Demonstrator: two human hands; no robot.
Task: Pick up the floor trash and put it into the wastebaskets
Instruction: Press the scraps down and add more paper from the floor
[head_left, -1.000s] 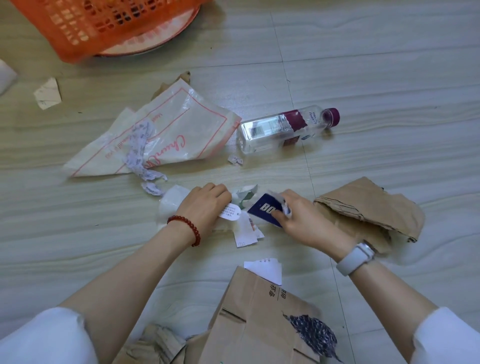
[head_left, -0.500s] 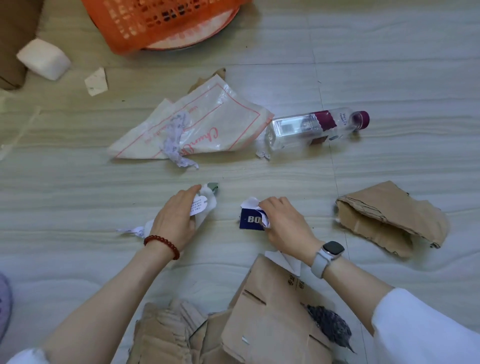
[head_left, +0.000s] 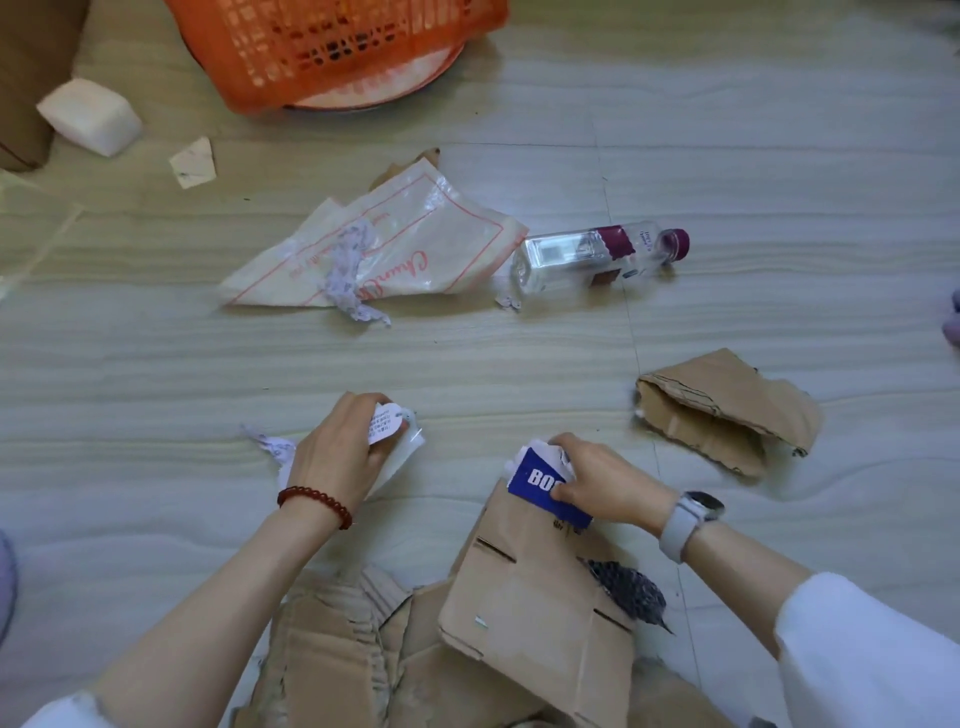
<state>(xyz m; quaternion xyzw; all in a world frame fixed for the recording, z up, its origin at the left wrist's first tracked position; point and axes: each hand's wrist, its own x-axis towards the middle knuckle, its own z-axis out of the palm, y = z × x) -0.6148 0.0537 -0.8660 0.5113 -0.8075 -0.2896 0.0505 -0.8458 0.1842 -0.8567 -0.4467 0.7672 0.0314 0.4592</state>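
My left hand (head_left: 340, 452) grips a bunch of white paper scraps (head_left: 389, 431) with a printed tag, low over the floor. My right hand (head_left: 605, 483) holds a blue-and-white wrapper (head_left: 540, 486) with white letters, right over the top edge of a flat cardboard piece (head_left: 530, 597). An orange slatted wastebasket (head_left: 332, 47) stands at the top of the view. On the floor between lie a white plastic bag with red print (head_left: 415, 249), a crumpled paper strip (head_left: 345, 275) on it, and a clear bottle with a maroon cap (head_left: 597, 254).
A torn cardboard piece (head_left: 727, 410) lies at the right. More crushed cardboard (head_left: 332, 654) sits near my knees. A white foam block (head_left: 91, 117) and a paper scrap (head_left: 193, 162) lie at the upper left beside a brown box (head_left: 31, 78).
Both hands have drawn apart and toward me, each carrying its scraps off the floor pile. My right hand now sits over the cardboard piece. The view has shifted left.
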